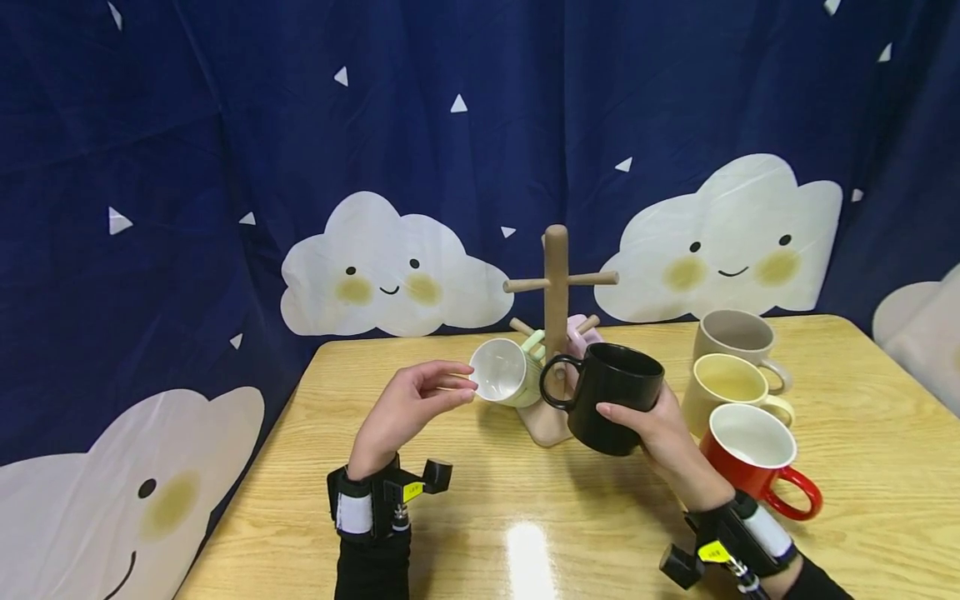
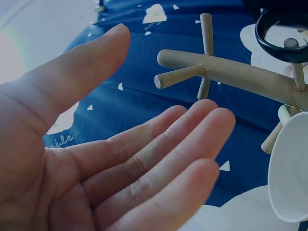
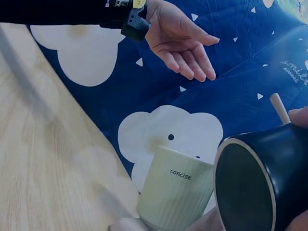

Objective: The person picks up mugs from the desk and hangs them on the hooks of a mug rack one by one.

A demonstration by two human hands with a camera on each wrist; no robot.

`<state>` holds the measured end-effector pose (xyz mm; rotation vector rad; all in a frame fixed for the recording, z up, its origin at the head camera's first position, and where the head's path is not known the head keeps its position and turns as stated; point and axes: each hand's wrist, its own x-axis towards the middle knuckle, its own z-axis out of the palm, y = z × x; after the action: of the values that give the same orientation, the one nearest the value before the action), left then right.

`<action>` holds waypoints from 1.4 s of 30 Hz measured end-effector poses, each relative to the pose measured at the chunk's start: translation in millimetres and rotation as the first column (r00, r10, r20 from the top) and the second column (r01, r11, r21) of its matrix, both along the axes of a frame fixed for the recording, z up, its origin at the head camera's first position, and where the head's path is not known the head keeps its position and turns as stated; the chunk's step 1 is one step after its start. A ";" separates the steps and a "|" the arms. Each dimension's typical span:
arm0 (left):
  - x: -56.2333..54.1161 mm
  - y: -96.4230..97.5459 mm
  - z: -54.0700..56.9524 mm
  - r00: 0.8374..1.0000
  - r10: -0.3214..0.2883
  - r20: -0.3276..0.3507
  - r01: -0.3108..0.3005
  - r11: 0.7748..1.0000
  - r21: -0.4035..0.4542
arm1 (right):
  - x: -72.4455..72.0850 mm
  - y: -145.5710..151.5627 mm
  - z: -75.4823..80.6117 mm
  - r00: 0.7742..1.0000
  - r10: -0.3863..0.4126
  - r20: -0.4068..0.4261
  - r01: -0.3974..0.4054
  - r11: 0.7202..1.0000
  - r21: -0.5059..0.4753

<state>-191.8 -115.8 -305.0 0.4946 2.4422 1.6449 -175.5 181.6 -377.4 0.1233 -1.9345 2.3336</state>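
My right hand [image 1: 663, 433] grips a black mug [image 1: 609, 400] by its body, thumb across the near side. The mug's handle points left, in front of the wooden mug rack [image 1: 556, 292]. In the right wrist view the dark base of the black mug [image 3: 243, 192] faces the camera. My left hand [image 1: 420, 404] is held with fingers extended and nothing in it, fingertips close by the rim of a pale green mug [image 1: 501, 371]. That green mug hangs tilted by its handle on a lower peg, its white inside facing left. A pink mug [image 1: 585, 332] sits behind the post, mostly hidden.
On the right of the wooden table [image 1: 465, 525] stand a grey mug [image 1: 735, 329], a yellow mug [image 1: 727, 379] and a red mug [image 1: 750, 446] in a row, handles to the right. The rack's upper pegs [image 1: 525, 285] stick out sideways. A dark blue cloth [image 1: 420, 142] hangs behind.
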 end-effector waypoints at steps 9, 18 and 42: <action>-2.2 0.4 -1.8 0.998 -0.049 -0.036 0.049 0.999 0.003 | -7.7 -3.1 -8.4 0.997 -0.079 0.015 0.080 0.997 -0.023; -1.1 2.2 -2.9 0.998 -0.053 -0.039 0.053 0.999 -0.009 | -14.2 -7.5 -15.2 0.992 -0.124 0.022 0.124 0.992 -0.022; -2.8 5.5 -3.3 0.994 -0.091 -0.053 0.089 0.995 -0.041 | -32.9 -24.6 -66.8 0.963 -0.206 -0.173 0.159 0.955 -0.251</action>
<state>-194.6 -110.3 -308.3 0.6419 2.4462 1.5666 -208.4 157.1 -444.2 0.1417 -1.4985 2.3077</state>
